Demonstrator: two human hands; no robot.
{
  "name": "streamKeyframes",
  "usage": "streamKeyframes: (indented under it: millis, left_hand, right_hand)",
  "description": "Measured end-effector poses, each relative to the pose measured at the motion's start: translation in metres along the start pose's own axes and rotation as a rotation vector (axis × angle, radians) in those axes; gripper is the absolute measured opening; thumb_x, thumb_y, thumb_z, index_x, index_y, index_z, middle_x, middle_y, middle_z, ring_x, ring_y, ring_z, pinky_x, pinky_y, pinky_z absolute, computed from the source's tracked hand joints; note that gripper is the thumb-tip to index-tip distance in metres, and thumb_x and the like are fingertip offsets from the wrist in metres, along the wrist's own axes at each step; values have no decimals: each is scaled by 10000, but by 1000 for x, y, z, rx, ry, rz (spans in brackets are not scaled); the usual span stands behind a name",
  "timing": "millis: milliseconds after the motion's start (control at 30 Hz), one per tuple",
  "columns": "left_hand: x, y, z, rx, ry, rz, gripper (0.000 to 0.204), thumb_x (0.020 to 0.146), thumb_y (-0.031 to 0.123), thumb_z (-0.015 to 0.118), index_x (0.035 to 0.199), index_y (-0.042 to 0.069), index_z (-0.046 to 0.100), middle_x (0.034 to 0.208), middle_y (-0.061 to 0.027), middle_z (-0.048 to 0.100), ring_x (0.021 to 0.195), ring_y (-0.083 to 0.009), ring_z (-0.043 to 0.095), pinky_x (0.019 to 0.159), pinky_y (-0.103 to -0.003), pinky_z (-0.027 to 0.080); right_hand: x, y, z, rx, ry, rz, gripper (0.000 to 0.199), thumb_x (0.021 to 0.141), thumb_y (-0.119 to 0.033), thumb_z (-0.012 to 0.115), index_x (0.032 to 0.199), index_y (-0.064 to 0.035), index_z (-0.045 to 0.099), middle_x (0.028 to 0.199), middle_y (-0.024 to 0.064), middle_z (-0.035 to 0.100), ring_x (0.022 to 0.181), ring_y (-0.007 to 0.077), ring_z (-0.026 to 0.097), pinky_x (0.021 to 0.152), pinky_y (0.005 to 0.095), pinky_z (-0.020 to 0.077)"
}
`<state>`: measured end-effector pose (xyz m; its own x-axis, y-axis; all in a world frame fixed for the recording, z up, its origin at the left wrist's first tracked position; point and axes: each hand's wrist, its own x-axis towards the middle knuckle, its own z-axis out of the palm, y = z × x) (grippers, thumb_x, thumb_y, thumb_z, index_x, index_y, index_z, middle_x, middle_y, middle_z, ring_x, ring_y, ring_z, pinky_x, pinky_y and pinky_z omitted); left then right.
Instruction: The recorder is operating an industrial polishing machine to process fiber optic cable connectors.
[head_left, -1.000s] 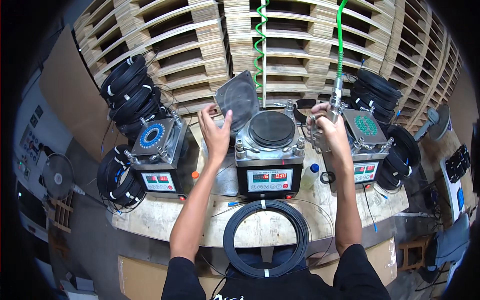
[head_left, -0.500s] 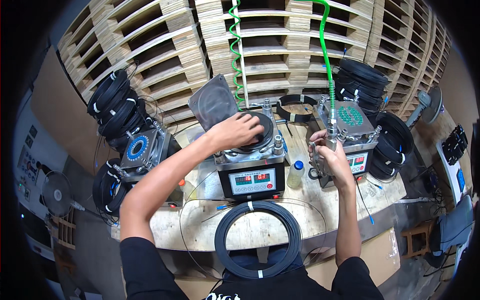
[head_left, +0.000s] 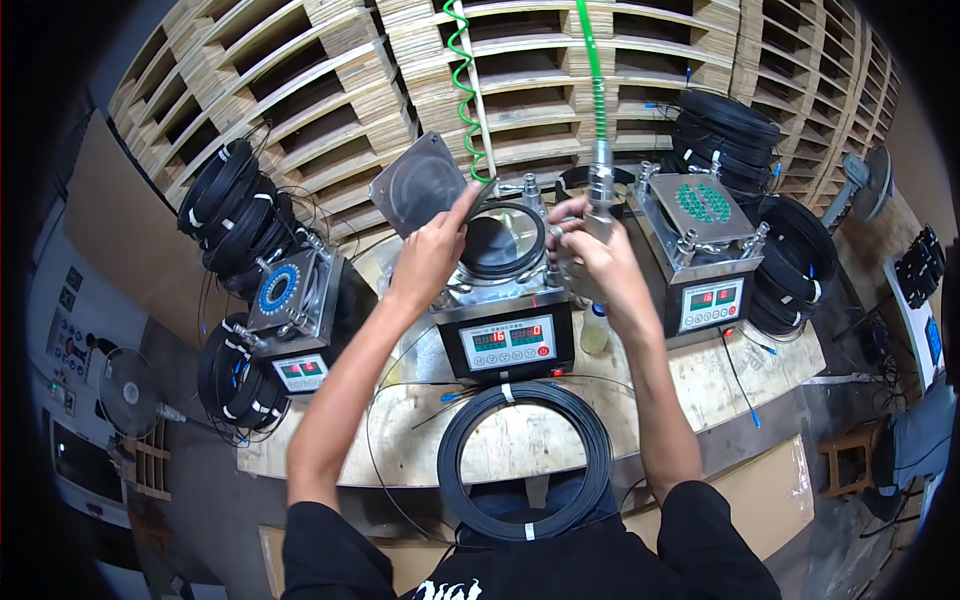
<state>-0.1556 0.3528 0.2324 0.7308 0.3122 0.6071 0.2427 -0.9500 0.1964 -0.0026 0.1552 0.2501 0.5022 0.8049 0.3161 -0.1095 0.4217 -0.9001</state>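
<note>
In front of me stands the middle bench polishing machine (head_left: 510,345), with a lit red display and a round black-rimmed platen (head_left: 538,235) on top. My left hand (head_left: 432,258) is at the platen's left edge, its fingers closed on a thin dark disc (head_left: 483,207) tilted up nearly edge-on. Over the platen's right side, my right hand (head_left: 598,255) is wrapped round a metal air blow gun (head_left: 600,185) hanging from a green hose (head_left: 597,100). The gun's lower part is hidden by my fingers. A square metal plate (head_left: 418,188) leans behind my left hand.
Similar machines stand left (head_left: 285,300) and right (head_left: 710,265). Black cable coils are stacked at the far left (head_left: 230,205) and far right (head_left: 725,135). One cable coil (head_left: 600,460) lies at the table's front edge. A capped bottle (head_left: 595,335) stands beside the middle machine.
My left hand has moved left off the platen and raised the thin dark disc. My right hand has brought the air blow gun left, from the right machine to the middle one.
</note>
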Motion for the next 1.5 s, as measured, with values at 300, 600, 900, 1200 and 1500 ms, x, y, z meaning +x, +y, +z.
streamKeyframes:
  millis: [300,600,900,1200,1500]
  left_hand:
    - [-19,-3,29,-98,282,-174,336,913,41,578,1239,-35,612,1013,-273,676,900,-437,662,792,-480,534]
    - [-16,-2,33,-191,359,-230,291,924,47,578,1194,-45,632,1001,-268,673,894,-443,656,780,-475,526]
    - [-17,-4,25,-287,401,-208,306,921,24,577,1211,-67,618,1004,-293,663,920,-447,657,798,-450,520]
    - [-17,-2,25,-343,366,-324,357,944,35,553,1266,-120,571,1067,-327,662,970,-451,668,844,-430,525]
    - [-17,-5,23,-361,372,-309,354,943,28,549,1265,-117,569,1079,-331,654,984,-455,661,841,-432,526]
  right_hand:
    - [49,53,45,-129,143,-250,131,916,-75,528,1034,-42,574,838,35,611,761,103,586,703,256,479]
    - [71,27,-3,-372,61,-136,187,895,-86,530,1073,-37,562,792,15,579,723,88,544,650,250,445]
    - [47,9,30,-214,65,-123,214,888,-83,531,1094,-36,568,857,44,635,763,106,586,711,255,476]
    - [45,-27,63,-48,116,-348,282,878,-39,501,1160,-25,510,907,86,643,800,150,632,726,306,550]
    - [24,-20,39,-132,-14,-138,260,885,-64,504,1139,-27,547,893,62,629,798,121,599,762,273,505]
